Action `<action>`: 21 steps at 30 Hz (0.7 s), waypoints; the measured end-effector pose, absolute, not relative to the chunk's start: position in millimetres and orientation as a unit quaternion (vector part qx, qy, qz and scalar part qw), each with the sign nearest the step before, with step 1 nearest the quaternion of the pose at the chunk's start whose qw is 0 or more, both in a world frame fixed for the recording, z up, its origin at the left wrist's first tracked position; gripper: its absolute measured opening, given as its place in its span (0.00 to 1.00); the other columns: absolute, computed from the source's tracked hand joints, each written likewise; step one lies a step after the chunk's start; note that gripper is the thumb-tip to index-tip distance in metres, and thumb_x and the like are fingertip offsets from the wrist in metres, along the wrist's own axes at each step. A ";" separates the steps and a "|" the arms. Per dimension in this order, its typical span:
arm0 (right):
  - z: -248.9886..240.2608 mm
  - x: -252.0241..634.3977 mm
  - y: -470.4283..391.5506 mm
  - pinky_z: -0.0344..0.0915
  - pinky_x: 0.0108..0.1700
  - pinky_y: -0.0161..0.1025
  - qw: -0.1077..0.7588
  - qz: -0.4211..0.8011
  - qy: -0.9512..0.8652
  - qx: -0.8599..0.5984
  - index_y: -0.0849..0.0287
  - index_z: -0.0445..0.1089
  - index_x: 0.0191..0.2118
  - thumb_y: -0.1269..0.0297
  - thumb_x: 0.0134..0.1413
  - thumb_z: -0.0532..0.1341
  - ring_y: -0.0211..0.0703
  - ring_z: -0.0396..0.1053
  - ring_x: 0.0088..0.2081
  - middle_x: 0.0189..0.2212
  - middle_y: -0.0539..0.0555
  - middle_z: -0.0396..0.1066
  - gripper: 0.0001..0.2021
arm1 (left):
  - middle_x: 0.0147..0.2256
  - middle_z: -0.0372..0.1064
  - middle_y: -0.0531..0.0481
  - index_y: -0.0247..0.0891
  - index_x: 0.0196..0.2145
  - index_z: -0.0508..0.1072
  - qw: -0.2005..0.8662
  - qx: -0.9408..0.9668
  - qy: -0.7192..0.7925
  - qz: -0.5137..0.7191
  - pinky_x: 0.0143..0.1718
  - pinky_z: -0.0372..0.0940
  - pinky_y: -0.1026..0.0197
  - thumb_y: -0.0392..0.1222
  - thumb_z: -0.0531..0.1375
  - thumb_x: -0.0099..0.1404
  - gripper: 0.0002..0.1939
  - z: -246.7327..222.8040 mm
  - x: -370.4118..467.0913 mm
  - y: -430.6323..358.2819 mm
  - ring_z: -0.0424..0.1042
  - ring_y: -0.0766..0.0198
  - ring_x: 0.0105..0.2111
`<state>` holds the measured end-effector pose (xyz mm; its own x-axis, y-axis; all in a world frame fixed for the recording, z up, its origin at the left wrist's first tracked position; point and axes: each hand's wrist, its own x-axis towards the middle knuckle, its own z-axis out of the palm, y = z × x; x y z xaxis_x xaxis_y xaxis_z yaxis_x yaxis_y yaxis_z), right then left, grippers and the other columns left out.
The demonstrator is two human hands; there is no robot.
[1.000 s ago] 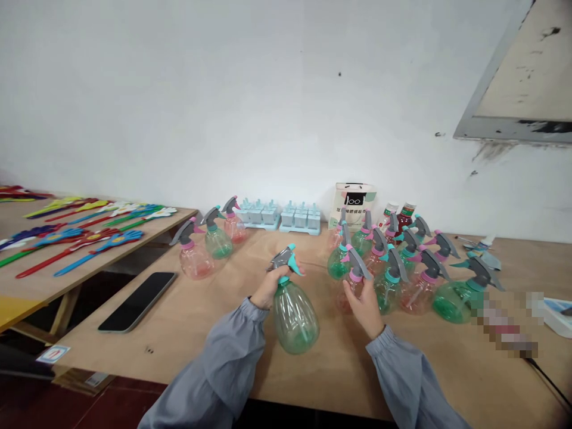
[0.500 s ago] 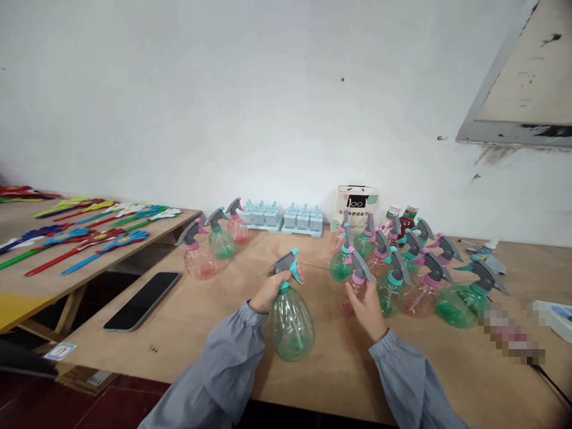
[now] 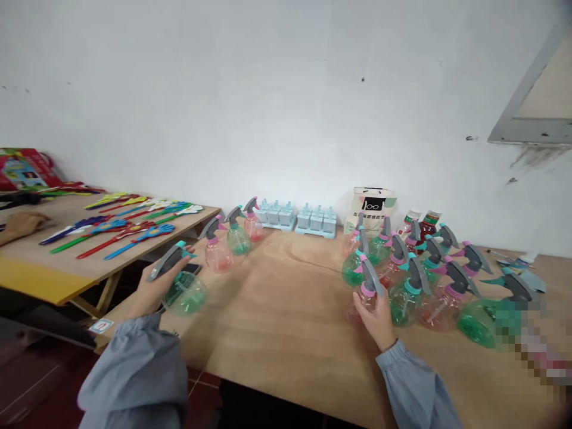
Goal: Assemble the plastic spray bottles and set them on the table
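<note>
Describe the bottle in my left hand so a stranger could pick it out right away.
Start at the wooden table below the white wall and go to its left end. There your left hand grips a see-through green spray bottle by its grey and turquoise top. It is the one held and tilted, while the three bottles just behind it stand untouched.

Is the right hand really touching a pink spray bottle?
Touching. The head view shows the right hand holding the pink spray bottle, thumb and fingers at its neck.

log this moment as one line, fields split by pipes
left hand: holds green spray bottle over phone | right hand: on pink spray bottle | bottle cluster: right side
</note>
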<state>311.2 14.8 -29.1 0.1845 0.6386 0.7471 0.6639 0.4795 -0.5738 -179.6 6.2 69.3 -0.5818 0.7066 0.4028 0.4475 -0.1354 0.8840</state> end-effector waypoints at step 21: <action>-31.3 307.1 13.5 0.71 0.43 0.50 0.579 0.011 -0.634 -0.513 0.55 0.70 0.43 0.51 0.57 0.62 0.49 0.71 0.39 0.35 0.55 0.72 0.14 | 0.29 0.76 0.56 0.33 0.34 0.77 0.104 0.389 0.633 0.661 0.47 0.70 0.54 0.51 0.75 0.43 0.25 54.0 -202.4 53.8 0.75 0.56 0.40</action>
